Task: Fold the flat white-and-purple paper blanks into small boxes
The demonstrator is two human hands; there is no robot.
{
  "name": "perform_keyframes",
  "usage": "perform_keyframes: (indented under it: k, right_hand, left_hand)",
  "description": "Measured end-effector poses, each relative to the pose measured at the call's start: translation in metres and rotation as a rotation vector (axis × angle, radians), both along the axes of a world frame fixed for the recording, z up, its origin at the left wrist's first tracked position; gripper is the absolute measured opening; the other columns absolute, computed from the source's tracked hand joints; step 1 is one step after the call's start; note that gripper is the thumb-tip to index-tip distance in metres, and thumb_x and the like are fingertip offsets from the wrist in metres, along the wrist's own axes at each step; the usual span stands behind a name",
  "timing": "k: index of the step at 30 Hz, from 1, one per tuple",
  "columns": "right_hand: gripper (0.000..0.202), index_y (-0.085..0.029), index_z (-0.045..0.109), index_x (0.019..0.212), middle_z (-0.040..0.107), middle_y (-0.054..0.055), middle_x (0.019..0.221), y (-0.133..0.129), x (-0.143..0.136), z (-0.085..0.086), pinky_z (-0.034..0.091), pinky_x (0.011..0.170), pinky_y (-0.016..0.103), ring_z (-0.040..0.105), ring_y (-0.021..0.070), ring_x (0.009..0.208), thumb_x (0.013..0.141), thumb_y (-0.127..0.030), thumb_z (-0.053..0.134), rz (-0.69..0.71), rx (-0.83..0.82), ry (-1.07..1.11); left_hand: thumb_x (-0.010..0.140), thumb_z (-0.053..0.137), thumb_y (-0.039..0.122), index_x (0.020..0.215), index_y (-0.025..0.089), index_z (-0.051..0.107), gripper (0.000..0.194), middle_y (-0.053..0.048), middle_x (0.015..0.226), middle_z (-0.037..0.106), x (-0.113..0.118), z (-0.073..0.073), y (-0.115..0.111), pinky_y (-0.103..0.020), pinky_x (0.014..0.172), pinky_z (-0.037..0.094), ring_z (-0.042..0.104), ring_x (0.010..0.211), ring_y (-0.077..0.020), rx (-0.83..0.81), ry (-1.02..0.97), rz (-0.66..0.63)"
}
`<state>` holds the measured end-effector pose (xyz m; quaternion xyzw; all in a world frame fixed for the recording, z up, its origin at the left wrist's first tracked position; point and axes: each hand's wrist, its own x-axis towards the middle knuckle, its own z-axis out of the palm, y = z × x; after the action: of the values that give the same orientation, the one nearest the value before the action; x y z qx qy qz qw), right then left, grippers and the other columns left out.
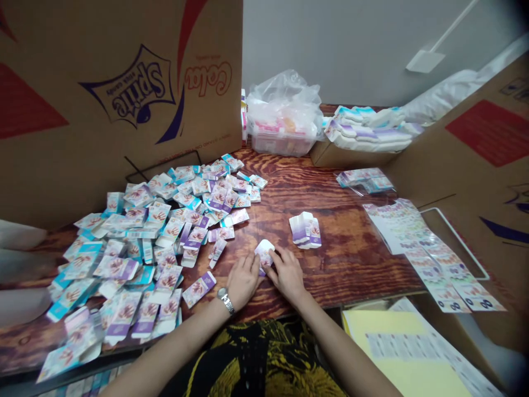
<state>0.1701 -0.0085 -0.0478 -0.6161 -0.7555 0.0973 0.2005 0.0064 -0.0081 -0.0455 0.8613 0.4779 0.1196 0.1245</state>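
Carton: purple-white packs inside | left grip, right grip: nearly closed, pinching one small box

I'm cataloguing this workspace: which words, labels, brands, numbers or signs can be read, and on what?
"Sprite", upside down on the left cardboard box.
"Cola", upside down on that same box.
Smaller print on that box: too blurred.
Handled carton and piled cartons: too small.
Label sheets and strip on yellow sheet: too small.
Right cardboard box: marks too blurred.
Numbers: none legible.
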Motion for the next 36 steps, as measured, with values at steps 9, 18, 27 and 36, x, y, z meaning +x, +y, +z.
perform_keyframes:
  k: [9, 18, 27, 36]
  right_hand:
    - [0.016, -0.019, 0.066, 0.082, 0.053, 0.013, 0.118, 0.005, -0.014, 0.015, 0.039, 0.095, 0.046, 0.046, 0.0272, 0.114, 0.084, -0.029, 0.053, -0.161, -0.044, 0.363]
    - [0.025, -0.024, 0.061, 0.109, 0.053, 0.01, 0.123, 0.0, -0.014, 0.06, 0.041, 0.096, 0.042, 0.049, 0.0249, 0.114, 0.084, -0.028, 0.056, 0.004, 0.029, 0.482]
    - [0.03, -0.024, 0.059, 0.115, 0.051, 0.012, 0.126, -0.001, -0.009, 0.056, 0.041, 0.097, 0.049, 0.046, 0.0269, 0.118, 0.086, -0.022, 0.052, 0.089, 0.25, 0.273]
    - [0.022, -0.023, 0.063, 0.103, 0.061, 0.007, 0.11, 0.001, -0.01, 0.066, 0.049, 0.085, 0.036, 0.058, 0.0214, 0.101, 0.089, -0.03, 0.048, 0.088, -0.154, 0.694]
  left_hand:
    - [0.08, 0.057, 0.029, 0.136, 0.005, 0.024, 0.071, -0.025, 0.126, 0.047, 0.003, 0.0, -0.002, -0.05, 0.091, 0.044, 0.049, 0.114, -0.0343, 0.03, -0.136, 0.063]
    - [0.079, 0.054, 0.021, 0.131, 0.019, 0.032, 0.056, -0.01, 0.116, 0.058, -0.006, 0.029, 0.005, -0.035, 0.082, 0.052, 0.062, 0.097, -0.0214, -0.114, -0.474, 0.242]
    - [0.082, 0.054, 0.023, 0.133, 0.02, 0.03, 0.057, -0.01, 0.126, 0.054, -0.01, 0.046, 0.008, -0.033, 0.089, 0.049, 0.057, 0.108, -0.0206, -0.089, -0.522, 0.229]
    - [0.082, 0.053, 0.024, 0.116, 0.019, 0.043, 0.035, -0.009, 0.109, 0.06, -0.012, 0.041, 0.006, -0.033, 0.082, 0.052, 0.061, 0.097, -0.0201, -0.085, -0.497, 0.12]
